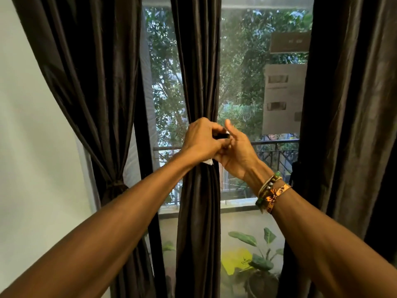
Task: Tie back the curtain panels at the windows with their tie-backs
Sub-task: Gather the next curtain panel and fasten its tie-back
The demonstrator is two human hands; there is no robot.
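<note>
A room in a home.
Dark curtain panels (197,61) are hung at tall windows (242,82); a balcony railing (277,145) and potted plant (257,254) are seen outside.

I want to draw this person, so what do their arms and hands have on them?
Both arms are bare, with no sleeves in view. Nothing worn shows on the left hand. At the wrist of the right hand sit an orange cloth band with a dark pattern, a string of green beads, and a pale cord with small silvery beads.
</note>
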